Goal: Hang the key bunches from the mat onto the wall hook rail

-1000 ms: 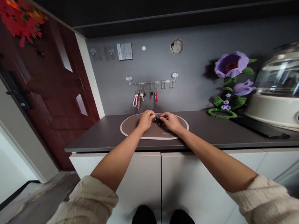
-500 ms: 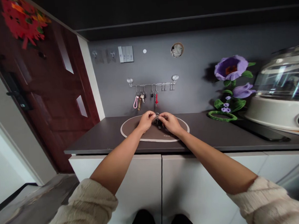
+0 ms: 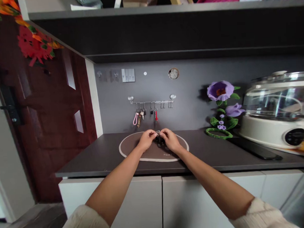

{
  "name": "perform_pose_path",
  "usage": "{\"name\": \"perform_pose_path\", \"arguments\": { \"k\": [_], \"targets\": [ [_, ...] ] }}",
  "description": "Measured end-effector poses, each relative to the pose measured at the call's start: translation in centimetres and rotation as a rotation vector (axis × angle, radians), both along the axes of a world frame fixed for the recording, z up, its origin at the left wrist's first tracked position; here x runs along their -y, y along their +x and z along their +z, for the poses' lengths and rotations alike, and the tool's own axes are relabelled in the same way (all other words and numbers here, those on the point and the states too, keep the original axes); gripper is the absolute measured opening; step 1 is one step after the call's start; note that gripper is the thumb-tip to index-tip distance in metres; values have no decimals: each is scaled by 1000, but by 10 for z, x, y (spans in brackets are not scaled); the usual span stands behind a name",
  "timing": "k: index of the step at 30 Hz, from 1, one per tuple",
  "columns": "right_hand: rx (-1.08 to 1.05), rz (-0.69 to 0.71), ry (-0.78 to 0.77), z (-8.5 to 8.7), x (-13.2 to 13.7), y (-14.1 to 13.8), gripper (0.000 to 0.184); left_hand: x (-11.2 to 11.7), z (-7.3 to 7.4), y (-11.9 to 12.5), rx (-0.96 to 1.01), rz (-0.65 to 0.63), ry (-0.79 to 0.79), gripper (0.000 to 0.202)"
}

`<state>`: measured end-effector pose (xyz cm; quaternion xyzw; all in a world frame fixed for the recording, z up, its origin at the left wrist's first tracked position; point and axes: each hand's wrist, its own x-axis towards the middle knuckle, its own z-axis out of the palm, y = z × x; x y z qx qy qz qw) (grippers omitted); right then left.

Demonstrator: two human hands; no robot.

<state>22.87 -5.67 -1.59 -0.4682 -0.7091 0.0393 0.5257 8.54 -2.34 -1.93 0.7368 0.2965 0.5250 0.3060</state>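
Observation:
Both my hands meet over an oval brown mat [image 3: 130,149] with a pale rim on the dark counter. My left hand [image 3: 146,140] pinches one side of a bunch of keys [image 3: 159,139] on a metal ring. From the other side, my right hand [image 3: 170,140] grips the same bunch with its fingertips. The keys hang dark between the hands, partly covered by the fingers. Above them on the wall is a hook rail [image 3: 151,102], where several key sets hang, among them a pink loop [image 3: 135,119] and a red key fob [image 3: 156,115].
Purple artificial flowers [image 3: 220,91] stand to the right, beside a white appliance with a clear top [image 3: 272,124]. A black phone-like slab [image 3: 258,150] lies in front of it. A shelf [image 3: 163,31] juts out overhead. A dark red door [image 3: 53,132] is at the left.
My view has tilted up, so the shelf's contents now show at the top. Both hands stay together at the keys on the mat, with only slight finger movement.

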Motion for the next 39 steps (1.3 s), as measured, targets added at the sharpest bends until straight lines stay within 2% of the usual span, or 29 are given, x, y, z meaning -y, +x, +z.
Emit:
{"name": "perform_pose_path", "arguments": {
  "k": [7,13,19,25,28,33,39],
  "targets": [
    [-93,-3,-15,3,1,3,19,-14,-10,0,-87,161,55,15],
    [-272,60,-78,8,-16,11,19,-27,-17,0,-151,268,101,14],
    [-479,110,-194,39,-39,16,11,-27,-16,3,-156,273,65,14],
    [-624,96,-203,76,-63,16,4,-24,-13,4,-43,230,-87,14],
    [-662,34,-196,90,-75,16,7,-23,-12,3,-12,225,-121,14],
    [-732,-36,-193,104,-95,15,11,-23,-12,3,-5,228,-157,16],
    [-776,-126,-208,107,-110,11,16,-23,-11,3,-5,234,-166,15]
  ]
}}
